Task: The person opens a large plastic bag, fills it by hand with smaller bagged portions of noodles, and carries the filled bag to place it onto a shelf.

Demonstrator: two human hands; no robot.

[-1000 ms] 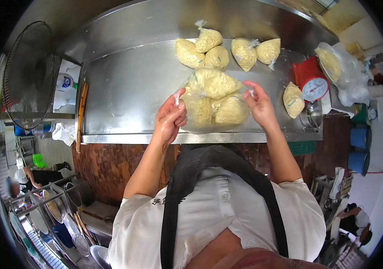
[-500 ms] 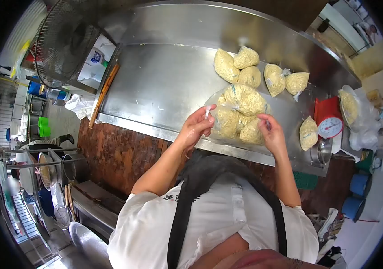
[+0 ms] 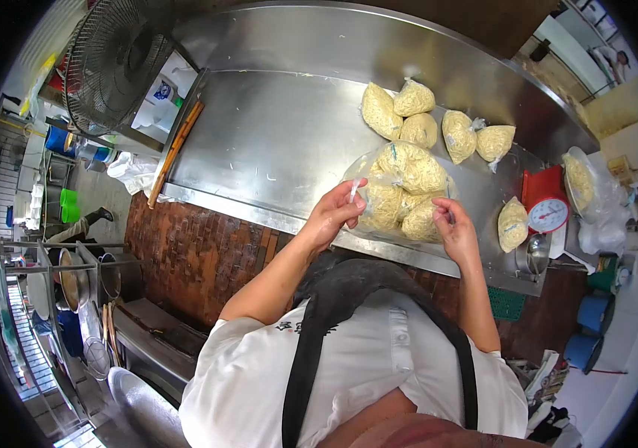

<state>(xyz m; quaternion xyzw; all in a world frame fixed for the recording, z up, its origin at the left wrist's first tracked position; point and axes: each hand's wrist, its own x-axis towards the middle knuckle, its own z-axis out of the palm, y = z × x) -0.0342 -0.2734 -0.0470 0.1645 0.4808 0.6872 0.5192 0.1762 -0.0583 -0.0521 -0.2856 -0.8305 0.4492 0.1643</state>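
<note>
On the steel table, a large clear plastic bag lies with several small bags of pale yellow noodles bunched inside it. My left hand is at the bag's left side, thumb and fingers closed on a thin white strip. At the right side, my right hand has its fingers curled together against the large bag's edge; what they pinch, if anything, is too small to make out. Just behind, more tied noodle bags rest in a cluster, with a pair of them to the right.
A red dial scale stands at the table's right end, beside a single noodle bag and a metal bowl. Long wooden sticks lie along the left edge, below a large fan. The steel table has a raised back.
Both hands keep nearly the same position by the large bag. The view has shifted slightly; no bag has visibly been moved.
</note>
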